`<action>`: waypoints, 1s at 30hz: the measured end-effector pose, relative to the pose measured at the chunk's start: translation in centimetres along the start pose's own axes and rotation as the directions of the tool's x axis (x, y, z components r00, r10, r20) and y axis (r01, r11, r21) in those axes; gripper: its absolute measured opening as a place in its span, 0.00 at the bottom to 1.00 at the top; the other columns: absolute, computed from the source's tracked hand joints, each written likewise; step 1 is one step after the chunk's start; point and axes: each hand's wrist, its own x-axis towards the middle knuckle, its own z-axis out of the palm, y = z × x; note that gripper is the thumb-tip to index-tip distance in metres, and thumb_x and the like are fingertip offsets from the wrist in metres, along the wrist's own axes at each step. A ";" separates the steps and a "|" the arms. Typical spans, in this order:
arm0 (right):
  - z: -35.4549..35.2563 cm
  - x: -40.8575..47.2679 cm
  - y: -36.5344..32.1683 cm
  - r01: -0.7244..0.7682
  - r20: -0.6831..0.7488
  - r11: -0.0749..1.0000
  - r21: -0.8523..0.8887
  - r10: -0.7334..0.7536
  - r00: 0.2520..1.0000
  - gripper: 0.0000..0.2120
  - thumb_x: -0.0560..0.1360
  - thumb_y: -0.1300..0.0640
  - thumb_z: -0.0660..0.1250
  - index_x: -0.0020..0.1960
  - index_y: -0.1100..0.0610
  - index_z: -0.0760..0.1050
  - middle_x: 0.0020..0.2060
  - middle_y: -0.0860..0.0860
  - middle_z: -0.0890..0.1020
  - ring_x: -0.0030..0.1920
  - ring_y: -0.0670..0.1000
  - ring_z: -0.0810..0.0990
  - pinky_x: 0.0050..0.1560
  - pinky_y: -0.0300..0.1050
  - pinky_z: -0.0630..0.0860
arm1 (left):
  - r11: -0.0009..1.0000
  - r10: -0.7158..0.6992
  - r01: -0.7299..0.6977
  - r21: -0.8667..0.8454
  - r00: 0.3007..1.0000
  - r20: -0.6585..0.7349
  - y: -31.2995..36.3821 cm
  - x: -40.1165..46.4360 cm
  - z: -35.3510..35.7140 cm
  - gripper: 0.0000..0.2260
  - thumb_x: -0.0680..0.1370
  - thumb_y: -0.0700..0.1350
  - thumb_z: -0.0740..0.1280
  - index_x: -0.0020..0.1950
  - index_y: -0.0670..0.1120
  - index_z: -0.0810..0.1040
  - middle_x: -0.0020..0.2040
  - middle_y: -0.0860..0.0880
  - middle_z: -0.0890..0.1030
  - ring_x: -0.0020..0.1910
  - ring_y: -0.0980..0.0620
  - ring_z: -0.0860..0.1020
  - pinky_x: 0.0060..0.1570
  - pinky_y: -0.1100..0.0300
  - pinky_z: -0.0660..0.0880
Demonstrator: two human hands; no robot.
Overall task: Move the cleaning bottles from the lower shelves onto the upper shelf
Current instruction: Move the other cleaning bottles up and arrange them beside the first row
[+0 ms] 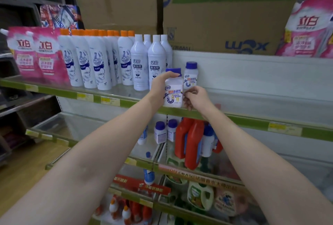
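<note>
Setting the white purple-capped plastic bottle (173, 89) upright at the green-edged upper shelf (252, 119) front, my left hand (160, 85) grips its neck, right hand (195, 98) pinching its side; slide it back beside its twin (190, 75).

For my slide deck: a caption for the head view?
Left hand sets a purple-capped bottle on the upper shelf, right hand alongside.

1. "Mr Muscle" reads on the orange-capped bottles (98, 66) at the upper shelf's left end.
2. "立白" shows on the pink pouches (34, 53) beside them.
3. Small print on the held bottle (173, 92) is unreadable.
</note>
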 end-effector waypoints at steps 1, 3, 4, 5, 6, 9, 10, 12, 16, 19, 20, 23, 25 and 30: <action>-0.5 0.5 -0.2 0.006 -0.026 1.000 0.001 -0.006 1.000 0.05 0.80 0.69 0.60 0.48 0.62 0.69 0.32 0.57 0.77 0.21 0.49 0.76 0.20 0.40 0.67 | 0.999 0.029 -0.029 -0.014 1.000 0.005 0.1 0.7 0.6 0.16 0.65 0.44 0.75 0.51 0.43 0.80 0.45 0.39 0.81 0.36 0.42 0.81 0.42 0.48 0.80; -1.4 1.5 -0.2 0.020 -0.066 0.999 -0.050 -0.024 0.998 0.06 0.79 0.69 0.60 0.46 0.60 0.71 0.32 0.55 0.78 0.21 0.47 0.76 0.20 0.39 0.67 | 0.996 0.085 -0.085 -0.021 0.996 0.009 0.2 2.0 1.5 0.09 0.69 0.40 0.74 0.48 0.45 0.80 0.42 0.41 0.82 0.36 0.42 0.81 0.42 0.46 0.80; -1.7 2.1 -0.2 0.017 -0.082 0.996 -0.086 -0.024 0.996 0.07 0.79 0.68 0.61 0.45 0.59 0.71 0.33 0.55 0.78 0.22 0.47 0.76 0.21 0.40 0.68 | 0.995 0.099 -0.099 -0.017 0.995 0.015 0.1 2.8 1.8 0.09 0.70 0.39 0.74 0.48 0.45 0.80 0.43 0.41 0.82 0.37 0.41 0.81 0.43 0.44 0.80; -2.1 2.6 -0.1 0.007 -0.101 0.994 -0.113 -0.019 0.995 0.08 0.79 0.67 0.61 0.44 0.57 0.71 0.34 0.55 0.79 0.23 0.48 0.76 0.22 0.40 0.68 | 0.995 0.101 -0.101 -0.004 0.995 0.024 -0.1 3.4 2.0 0.11 0.69 0.39 0.75 0.50 0.46 0.81 0.44 0.41 0.83 0.39 0.40 0.82 0.45 0.42 0.80; -2.4 3.1 0.0 -0.006 -0.123 0.992 -0.129 -0.010 0.992 0.08 0.79 0.66 0.61 0.44 0.56 0.71 0.35 0.55 0.79 0.25 0.49 0.76 0.23 0.41 0.68 | 0.996 0.091 -0.092 0.007 0.995 0.033 -0.2 4.0 2.2 0.13 0.69 0.39 0.76 0.52 0.45 0.81 0.45 0.41 0.84 0.40 0.40 0.83 0.47 0.42 0.81; -2.7 4.4 0.4 -0.049 -0.187 0.986 -0.157 0.018 0.982 0.07 0.78 0.65 0.62 0.44 0.56 0.73 0.37 0.55 0.81 0.29 0.51 0.77 0.28 0.42 0.69 | 0.997 0.068 -0.070 0.031 0.995 0.067 -0.9 5.8 2.3 0.18 0.69 0.37 0.77 0.58 0.41 0.81 0.48 0.39 0.85 0.43 0.40 0.83 0.50 0.41 0.81; -2.7 4.8 0.5 -0.062 -0.202 0.984 -0.170 0.027 0.979 0.05 0.78 0.64 0.62 0.45 0.56 0.73 0.37 0.55 0.81 0.29 0.51 0.78 0.28 0.42 0.69 | 0.997 0.065 -0.068 0.040 0.994 0.083 -1.2 6.4 2.3 0.19 0.69 0.36 0.77 0.59 0.40 0.81 0.50 0.38 0.85 0.45 0.39 0.83 0.52 0.40 0.80; -2.6 5.6 0.9 -0.083 -0.227 0.975 -0.204 0.036 0.973 0.05 0.78 0.64 0.63 0.46 0.56 0.74 0.36 0.54 0.81 0.30 0.51 0.78 0.30 0.42 0.71 | 0.995 0.056 -0.064 0.070 0.991 0.118 -1.7 7.7 2.2 0.21 0.69 0.35 0.77 0.61 0.39 0.80 0.53 0.37 0.85 0.48 0.38 0.83 0.54 0.39 0.81; -2.5 6.9 1.7 -0.124 -0.273 0.966 -0.227 0.059 0.960 0.05 0.77 0.64 0.64 0.44 0.56 0.74 0.36 0.55 0.82 0.31 0.53 0.79 0.31 0.42 0.72 | 0.977 0.086 -0.118 0.177 0.981 0.176 -2.3 10.2 1.9 0.19 0.74 0.39 0.76 0.63 0.46 0.78 0.58 0.42 0.84 0.51 0.44 0.84 0.48 0.49 0.82; -2.4 7.8 2.0 -0.133 -0.305 0.952 -0.277 0.044 0.951 0.08 0.76 0.62 0.63 0.39 0.54 0.71 0.36 0.56 0.83 0.33 0.55 0.80 0.38 0.50 0.77 | 0.947 0.105 -0.160 0.279 0.974 0.202 -2.4 11.8 2.1 0.21 0.75 0.45 0.75 0.66 0.50 0.74 0.62 0.47 0.81 0.56 0.46 0.83 0.54 0.47 0.82; -2.4 7.9 2.0 -0.142 -0.315 0.947 -0.287 0.046 0.948 0.09 0.76 0.62 0.63 0.39 0.53 0.71 0.36 0.56 0.83 0.35 0.56 0.81 0.40 0.51 0.78 | 0.937 0.103 -0.163 0.308 0.974 0.201 -2.4 12.3 2.2 0.22 0.75 0.47 0.76 0.67 0.51 0.74 0.64 0.47 0.80 0.56 0.45 0.83 0.56 0.45 0.81; -2.4 8.6 2.4 -0.157 -0.341 0.939 -0.305 0.046 0.939 0.08 0.76 0.60 0.64 0.39 0.53 0.71 0.36 0.56 0.84 0.41 0.59 0.84 0.46 0.55 0.81 | 0.909 0.105 -0.163 0.384 0.980 0.168 -2.6 13.4 2.4 0.26 0.74 0.51 0.76 0.69 0.54 0.72 0.65 0.45 0.76 0.55 0.44 0.83 0.55 0.46 0.81; -2.3 8.8 2.5 -0.168 -0.348 0.938 -0.302 0.056 0.936 0.08 0.76 0.60 0.64 0.39 0.52 0.71 0.38 0.57 0.85 0.44 0.60 0.85 0.49 0.56 0.81 | 0.898 0.117 -0.168 0.407 0.982 0.147 -2.7 13.9 2.6 0.27 0.75 0.50 0.75 0.72 0.53 0.70 0.64 0.45 0.76 0.53 0.46 0.82 0.49 0.52 0.82; -2.3 9.1 2.5 -0.191 -0.361 0.936 -0.296 0.076 0.929 0.07 0.75 0.59 0.64 0.40 0.52 0.70 0.40 0.56 0.85 0.46 0.59 0.84 0.51 0.55 0.81 | 0.834 0.217 -0.227 0.503 0.973 0.080 -3.4 14.4 3.4 0.28 0.72 0.57 0.75 0.69 0.55 0.70 0.64 0.46 0.74 0.57 0.46 0.79 0.57 0.45 0.80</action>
